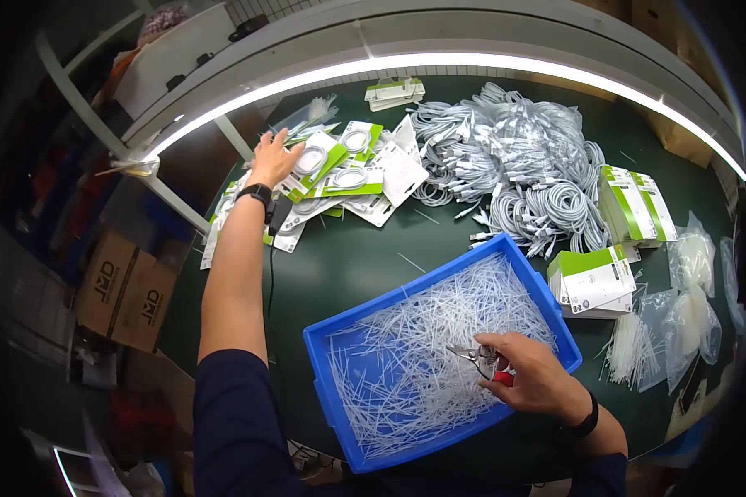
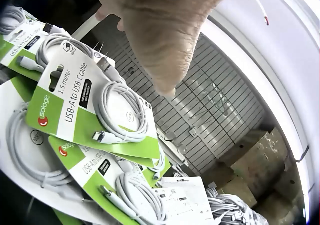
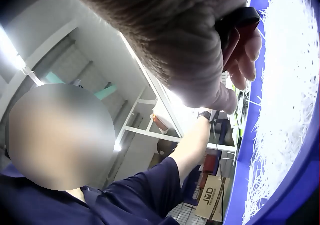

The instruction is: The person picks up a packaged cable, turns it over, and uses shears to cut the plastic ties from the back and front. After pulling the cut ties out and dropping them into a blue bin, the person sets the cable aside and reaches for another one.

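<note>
My left hand (image 1: 273, 159) is at the far left of the table, fingers spread over the back of a pile of carded cables (image 1: 350, 177). In the left wrist view the hand (image 2: 160, 30) shows above the cards (image 2: 75, 97); whether its fingertips touch one is hidden. Above a blue tray (image 1: 317, 358) of thin white plastic strips (image 1: 423, 373), my right hand (image 1: 535, 373) grips small cutters (image 1: 487, 361) with a red handle, blades pointing left. The right wrist view shows that hand (image 3: 185, 45) curled round the handle (image 3: 235, 42).
A large heap of grey-white coiled cables (image 1: 514, 157) lies at the back. Stacks of green and white cards (image 1: 593, 282) stand at the right, beside clear bags (image 1: 692, 257) and a bundle of white strips (image 1: 630, 348). A light bar (image 1: 439, 60) arches over the table.
</note>
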### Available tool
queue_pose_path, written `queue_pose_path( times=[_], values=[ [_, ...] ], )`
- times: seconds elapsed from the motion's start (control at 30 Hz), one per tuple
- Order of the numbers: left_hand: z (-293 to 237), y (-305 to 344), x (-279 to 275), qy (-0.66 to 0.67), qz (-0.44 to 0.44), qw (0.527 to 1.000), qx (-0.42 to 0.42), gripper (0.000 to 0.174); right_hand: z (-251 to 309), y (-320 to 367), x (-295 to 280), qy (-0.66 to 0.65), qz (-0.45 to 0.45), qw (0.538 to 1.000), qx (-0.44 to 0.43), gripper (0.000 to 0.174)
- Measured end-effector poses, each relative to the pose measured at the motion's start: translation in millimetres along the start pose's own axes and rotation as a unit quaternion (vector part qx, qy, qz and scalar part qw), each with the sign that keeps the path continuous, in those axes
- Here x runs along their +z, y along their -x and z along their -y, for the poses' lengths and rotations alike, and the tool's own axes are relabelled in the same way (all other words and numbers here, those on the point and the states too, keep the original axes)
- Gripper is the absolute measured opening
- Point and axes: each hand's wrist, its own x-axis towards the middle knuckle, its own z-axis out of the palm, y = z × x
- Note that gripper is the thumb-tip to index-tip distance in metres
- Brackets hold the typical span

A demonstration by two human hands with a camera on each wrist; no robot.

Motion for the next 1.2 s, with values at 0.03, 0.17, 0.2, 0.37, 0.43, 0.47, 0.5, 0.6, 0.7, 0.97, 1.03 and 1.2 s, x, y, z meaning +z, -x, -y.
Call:
queue_pose_path(
  times=[0.03, 0.17, 0.2, 0.37, 0.43, 0.47, 0.5, 0.6, 0.7, 0.97, 1.03, 1.2],
  values=[
    [-10.8, -6.2, -0.3, -0.034, 0.016, 0.999, -0.008, 0.083, -3.0, -1.3, -1.0, 0.0, 0.002, 1.0, 0.01, 0.064],
    [34.9, -56.1, 73.9, -0.001, 0.145, 0.989, 0.016, 0.081, -13.9, -2.3, -1.3, -0.002, 0.007, 0.999, 0.033, 0.066],
    [45.1, -66.2, 85.3, 0.03, 0.191, 0.981, 0.028, 0.081, -16.5, -2.4, -1.4, -0.002, 0.008, 1.0, 0.03, 0.066],
    [13.8, -1.5, 76.1, -0.026, 0.193, 0.977, -0.09, 0.078, -22.7, -5.5, 1.5, -0.013, 0.004, 0.999, 0.038, 0.066],
    [17.0, 16.5, 60.1, -0.019, 0.204, 0.975, -0.088, 0.076, -20.5, -6.9, -2.7, -0.012, 0.008, 0.999, 0.034, 0.065],
    [18.2, 24.4, 51.7, -0.017, 0.208, 0.974, -0.085, 0.075, -18.1, -7.4, -4.0, -0.006, 0.009, 1.0, 0.027, 0.065],
    [18.1, 38.7, 46.5, -0.021, 0.206, 0.974, -0.089, 0.075, -14.8, -5.9, -3.7, -0.002, 0.009, 1.0, 0.021, 0.065],
    [8.2, 79.1, 35.7, -0.027, 0.167, 0.984, -0.05, 0.072, -9.8, 0.0, 1.1, 0.0, 0.009, 1.0, 0.005, 0.065],
    [-3.4, 120.0, 23.7, 0.008, 0.136, 0.991, 0.005, 0.067, -5.7, 1.2, 4.7, 0.005, 0.018, 1.0, -0.014, 0.065],
    [2.7, 211.0, 4.7, 0.073, 0.069, 0.994, 0.04, 0.057, 7.8, 9.9, 5.7, 0.009, 0.007, 0.999, -0.053, 0.064],
    [7.1, 218.7, -0.1, 0.089, 0.015, 0.995, 0.046, 0.057, 8.8, 11.0, 5.6, 0.011, 0.006, 0.997, -0.07, 0.065],
    [-32.9, 226.7, -40.3, 0.092, -0.072, 0.993, 0.008, 0.063, 11.7, 15.0, 5.4, 0.033, 0.008, 0.997, -0.07, 0.068]
  ],
)
